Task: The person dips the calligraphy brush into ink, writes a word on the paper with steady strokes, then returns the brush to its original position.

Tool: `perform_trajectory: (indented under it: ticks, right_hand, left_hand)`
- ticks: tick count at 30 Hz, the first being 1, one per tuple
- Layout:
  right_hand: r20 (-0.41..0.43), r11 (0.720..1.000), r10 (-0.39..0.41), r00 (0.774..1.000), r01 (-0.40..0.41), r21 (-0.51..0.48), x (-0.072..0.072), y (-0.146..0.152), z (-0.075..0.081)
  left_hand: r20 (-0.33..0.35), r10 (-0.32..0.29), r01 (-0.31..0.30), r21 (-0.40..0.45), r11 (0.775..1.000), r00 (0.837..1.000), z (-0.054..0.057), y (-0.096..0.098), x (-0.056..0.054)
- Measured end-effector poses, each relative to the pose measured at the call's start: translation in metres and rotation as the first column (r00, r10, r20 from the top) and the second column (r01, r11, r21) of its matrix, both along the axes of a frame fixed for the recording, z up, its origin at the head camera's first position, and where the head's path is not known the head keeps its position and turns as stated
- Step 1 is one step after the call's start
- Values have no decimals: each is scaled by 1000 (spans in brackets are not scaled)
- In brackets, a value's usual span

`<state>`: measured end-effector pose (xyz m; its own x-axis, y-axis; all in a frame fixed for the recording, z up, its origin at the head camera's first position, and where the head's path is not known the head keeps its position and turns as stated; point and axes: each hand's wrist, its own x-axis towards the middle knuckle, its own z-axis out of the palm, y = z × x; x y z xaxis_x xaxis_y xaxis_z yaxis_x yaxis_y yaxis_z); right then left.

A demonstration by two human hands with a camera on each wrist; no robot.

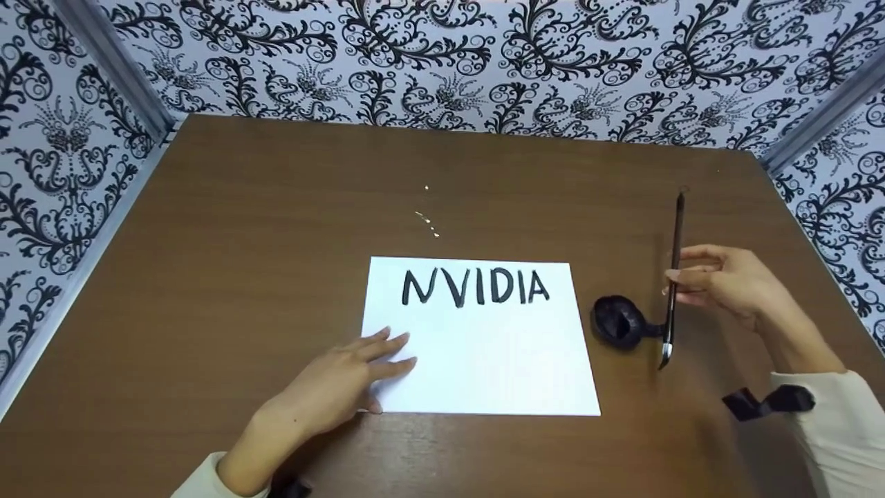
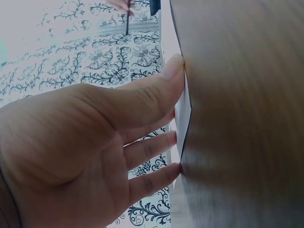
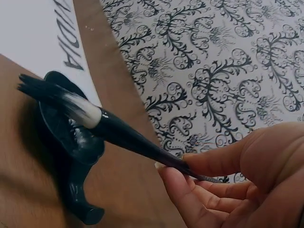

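A white sheet of paper (image 1: 484, 360) lies on the table, with "NVIDIA" lettered in black along its upper part. My left hand (image 1: 339, 380) rests on the sheet's lower left corner, fingers spread; the left wrist view has the thumb at the paper's edge. To the right of the sheet, my right hand (image 1: 726, 280) pinches a dark-handled paintbrush (image 1: 674, 277) between thumb and fingers. Its bristles (image 3: 42, 90) are black at the tip and white near the handle. Just left of the brush sits a small black ink dish (image 1: 617, 322) with a stubby handle, dark and wet inside.
The brown wooden table (image 1: 207, 277) is bordered by walls with black-and-white scroll wallpaper (image 1: 442, 62). A few small whitish marks (image 1: 429, 221) show on the table beyond the paper. A black strap (image 1: 767, 402) hangs by the right sleeve.
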<state>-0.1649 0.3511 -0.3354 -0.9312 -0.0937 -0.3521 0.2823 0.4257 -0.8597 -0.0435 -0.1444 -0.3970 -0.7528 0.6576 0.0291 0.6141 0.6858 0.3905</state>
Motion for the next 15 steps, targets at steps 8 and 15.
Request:
perform_trajectory:
  ticks: [8,15]
  right_hand:
    - [92,995,46,995,-54,89,-11,-3,-14]
    - [132,972,124,983,-147,182,-16,-7,-23]
  left_hand:
    - [-8,-3,3,22,1000,1000,2,-1,2]
    - [-7,-8,8,25,1000,1000,2,-2,1]
